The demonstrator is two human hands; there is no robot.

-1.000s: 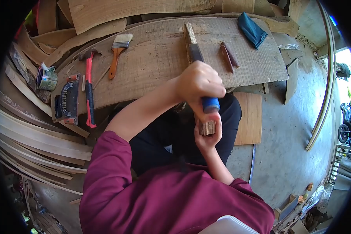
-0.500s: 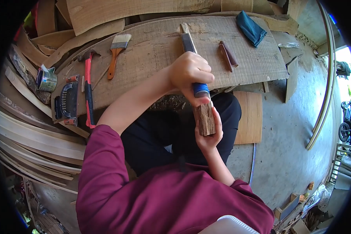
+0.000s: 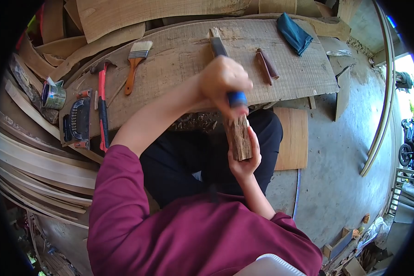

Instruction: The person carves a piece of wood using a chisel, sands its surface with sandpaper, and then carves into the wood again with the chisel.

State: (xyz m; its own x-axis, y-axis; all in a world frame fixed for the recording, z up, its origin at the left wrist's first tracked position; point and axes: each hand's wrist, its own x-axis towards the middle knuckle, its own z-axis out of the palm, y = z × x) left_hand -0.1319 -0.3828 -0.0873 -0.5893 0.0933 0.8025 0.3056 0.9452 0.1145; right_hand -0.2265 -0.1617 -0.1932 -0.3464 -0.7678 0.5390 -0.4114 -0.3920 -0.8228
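My left hand (image 3: 225, 80), slightly blurred, is closed round a tool with a dark flat blade (image 3: 218, 47) and a blue handle part (image 3: 237, 98). The tool lies along a long, rough piece of wood (image 3: 242, 140), whose pale far end shows past the blade over the board. My right hand (image 3: 249, 158) grips the near end of this wood from beneath, fingers along its right side, above my lap. The tool's middle is hidden under my left hand.
On the wide wooden board (image 3: 179, 60) lie a brush (image 3: 132, 71), a red-black hammer (image 3: 102, 101), a toothed tool (image 3: 80, 118), a brown rolled piece (image 3: 267, 66) and a teal cloth (image 3: 294, 34). A tin (image 3: 54, 95) stands left; curved planks (image 3: 41, 161) are stacked below.
My left hand has shifted very slightly towards me and the blue handle part sits a little differently. The whole view has slid slightly left. Both grips are kept.
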